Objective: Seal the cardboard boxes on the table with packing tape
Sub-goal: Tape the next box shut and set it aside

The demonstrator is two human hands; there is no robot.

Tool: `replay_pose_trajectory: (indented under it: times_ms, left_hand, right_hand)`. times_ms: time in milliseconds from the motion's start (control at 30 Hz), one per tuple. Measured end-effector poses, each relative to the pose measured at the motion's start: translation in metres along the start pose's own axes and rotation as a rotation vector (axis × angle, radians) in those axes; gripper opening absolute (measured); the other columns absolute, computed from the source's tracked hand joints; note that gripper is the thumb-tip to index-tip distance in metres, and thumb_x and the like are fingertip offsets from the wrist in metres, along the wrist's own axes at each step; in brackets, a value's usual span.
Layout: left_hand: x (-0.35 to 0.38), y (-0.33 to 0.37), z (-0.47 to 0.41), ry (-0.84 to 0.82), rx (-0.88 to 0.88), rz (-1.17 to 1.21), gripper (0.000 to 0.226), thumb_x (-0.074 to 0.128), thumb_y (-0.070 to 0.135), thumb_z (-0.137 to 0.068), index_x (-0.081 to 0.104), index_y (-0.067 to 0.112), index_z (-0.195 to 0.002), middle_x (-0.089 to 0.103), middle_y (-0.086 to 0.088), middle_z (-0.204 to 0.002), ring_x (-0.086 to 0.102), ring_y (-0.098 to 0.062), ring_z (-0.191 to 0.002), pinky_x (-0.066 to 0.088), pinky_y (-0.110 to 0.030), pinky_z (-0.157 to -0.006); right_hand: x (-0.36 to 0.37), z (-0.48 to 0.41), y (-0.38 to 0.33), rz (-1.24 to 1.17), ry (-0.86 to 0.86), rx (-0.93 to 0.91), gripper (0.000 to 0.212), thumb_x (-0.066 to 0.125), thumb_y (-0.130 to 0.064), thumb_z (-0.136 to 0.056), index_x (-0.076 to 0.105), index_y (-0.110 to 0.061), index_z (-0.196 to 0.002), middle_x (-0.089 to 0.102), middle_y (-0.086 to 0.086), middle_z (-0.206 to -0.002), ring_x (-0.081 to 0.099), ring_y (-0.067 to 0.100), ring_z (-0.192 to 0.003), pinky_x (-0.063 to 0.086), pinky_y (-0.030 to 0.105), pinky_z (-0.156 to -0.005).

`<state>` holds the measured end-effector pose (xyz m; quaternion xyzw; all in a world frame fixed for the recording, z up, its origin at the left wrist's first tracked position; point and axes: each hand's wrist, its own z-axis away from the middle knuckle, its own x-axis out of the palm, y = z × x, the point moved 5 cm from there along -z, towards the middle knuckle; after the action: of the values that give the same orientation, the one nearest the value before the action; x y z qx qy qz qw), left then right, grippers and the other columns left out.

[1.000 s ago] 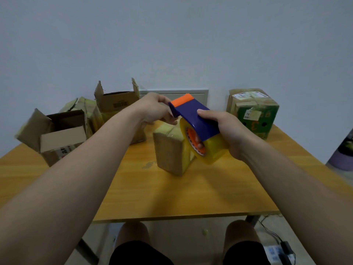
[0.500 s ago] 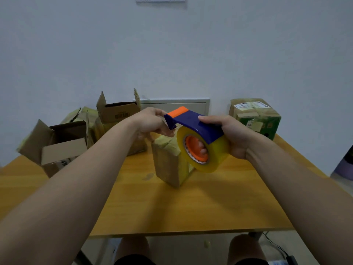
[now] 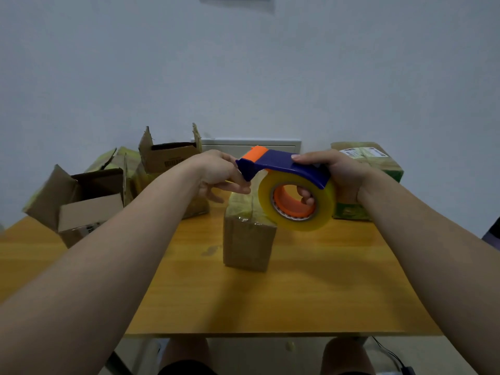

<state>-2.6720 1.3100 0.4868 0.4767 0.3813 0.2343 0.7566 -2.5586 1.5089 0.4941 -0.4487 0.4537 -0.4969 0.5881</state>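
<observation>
A tape dispenser (image 3: 286,169) with a blue and orange shell and a yellowish clear roll (image 3: 296,200) hangs above the table. My right hand (image 3: 335,174) grips it, thumb on top and fingers through the orange core. My left hand (image 3: 219,173) pinches at the dispenser's front end, where the tape comes off; the tape end itself is too thin to make out. Right below stands a small closed cardboard box (image 3: 247,242) with tape across its top.
The wooden table (image 3: 270,299) also carries three open-flapped boxes at the back left (image 3: 89,201) (image 3: 170,158) (image 3: 119,161) and a taped green box (image 3: 378,163) at the back right. My knees show under the front edge.
The dispenser has tipped so that its roll faces me and has risen slightly. My left hand stays pinched at its front end. The view has tilted upward.
</observation>
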Motion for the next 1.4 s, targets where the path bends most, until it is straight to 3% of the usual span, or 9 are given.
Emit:
replay_pose_trajectory:
  times_ms: [133, 233, 433, 633, 800, 933, 1133, 1267, 1400]
  left_hand:
    - [-0.008, -0.008, -0.006, -0.002, 0.018, 0.213, 0.043, 0.075, -0.006, -0.084, 0.067, 0.011, -0.123, 0.081, -0.009, -0.1, 0.079, -0.02, -0.091, 0.064, -0.043, -0.079]
    - [-0.014, -0.007, -0.007, -0.04, 0.017, 0.356, 0.063, 0.076, -0.012, -0.066, 0.065, 0.007, -0.125, 0.08, -0.014, -0.099, 0.079, -0.024, -0.089, 0.064, -0.033, -0.064]
    - [-0.033, -0.001, -0.002, -0.149, 0.069, 0.486, 0.061, 0.074, -0.01, -0.066, 0.067, 0.008, -0.124, 0.078, -0.016, -0.108, 0.079, -0.021, -0.089, 0.062, -0.025, -0.062]
    - [-0.037, 0.001, 0.002, -0.182, 0.077, 0.449, 0.049, 0.077, -0.008, -0.066, 0.07, 0.008, -0.112, 0.076, -0.019, -0.107, 0.078, -0.022, -0.088, 0.061, -0.023, -0.059]
    - [-0.036, 0.002, 0.0, -0.149, 0.093, 0.474, 0.028, 0.077, -0.009, -0.066, 0.069, 0.01, -0.085, 0.077, -0.016, -0.091, 0.079, -0.023, -0.084, 0.061, -0.023, -0.056]
    - [-0.036, -0.005, -0.003, -0.096, 0.089, 0.434, 0.019, 0.077, -0.009, -0.067, 0.075, 0.008, -0.074, 0.077, -0.017, -0.091, 0.079, -0.024, -0.082, 0.061, -0.023, -0.056]
    - [-0.044, -0.014, -0.002, -0.035, 0.085, 0.386, 0.02, 0.079, -0.006, -0.063, 0.083, 0.007, -0.077, 0.078, -0.015, -0.089, 0.079, -0.022, -0.081, 0.06, -0.022, -0.058]
    - [-0.045, -0.03, -0.001, -0.014, 0.068, 0.38, 0.02, 0.08, -0.004, -0.064, 0.084, 0.006, -0.081, 0.079, -0.015, -0.09, 0.079, -0.021, -0.081, 0.061, -0.022, -0.059]
    - [-0.033, -0.044, -0.003, -0.023, 0.033, 0.451, 0.024, 0.081, -0.001, -0.066, 0.081, 0.002, -0.09, 0.078, -0.017, -0.09, 0.077, -0.016, -0.072, 0.06, -0.02, -0.057]
  right_hand:
    - [0.002, -0.008, -0.009, -0.023, -0.045, -0.014, 0.044, 0.069, -0.04, -0.085, 0.073, -0.004, -0.109, 0.069, 0.014, -0.076, 0.066, 0.02, -0.062, 0.057, 0.031, -0.055]
    - [0.004, -0.011, -0.018, -0.033, -0.11, -0.027, 0.044, 0.066, -0.038, -0.088, 0.071, -0.002, -0.113, 0.069, 0.015, -0.077, 0.067, 0.021, -0.062, 0.058, 0.032, -0.055]
    - [0.002, -0.009, -0.035, 0.025, -0.256, -0.005, 0.052, 0.058, -0.041, -0.094, 0.062, -0.002, -0.127, 0.07, 0.015, -0.077, 0.068, 0.023, -0.063, 0.058, 0.033, -0.06]
    - [-0.003, -0.003, -0.044, 0.103, -0.326, 0.005, 0.044, 0.052, -0.038, -0.096, 0.069, -0.002, -0.117, 0.07, 0.013, -0.075, 0.069, 0.023, -0.063, 0.058, 0.032, -0.061]
    - [-0.013, 0.003, -0.042, 0.122, -0.33, 0.005, 0.089, 0.081, -0.048, -0.077, 0.049, 0.007, -0.139, 0.07, 0.015, -0.076, 0.069, 0.024, -0.063, 0.058, 0.033, -0.06]
    - [-0.029, 0.007, -0.036, 0.139, -0.278, 0.028, 0.094, 0.084, -0.05, -0.073, 0.05, 0.008, -0.139, 0.07, 0.017, -0.076, 0.069, 0.026, -0.062, 0.058, 0.034, -0.059]
    - [-0.034, 0.017, -0.025, 0.152, -0.378, 0.095, 0.068, 0.076, -0.048, -0.083, 0.065, 0.008, -0.119, 0.064, 0.016, -0.067, 0.063, 0.024, -0.056, 0.054, 0.033, -0.058]
    - [-0.047, 0.026, -0.012, 0.15, -0.329, 0.179, 0.092, 0.084, -0.048, -0.074, 0.051, 0.012, -0.136, 0.064, 0.017, -0.067, 0.063, 0.025, -0.056, 0.055, 0.034, -0.056]
    - [-0.048, 0.032, 0.0, 0.122, -0.336, 0.244, 0.092, 0.089, -0.047, -0.067, 0.056, 0.008, -0.132, 0.069, 0.02, -0.075, 0.068, 0.028, -0.061, 0.059, 0.038, -0.061]
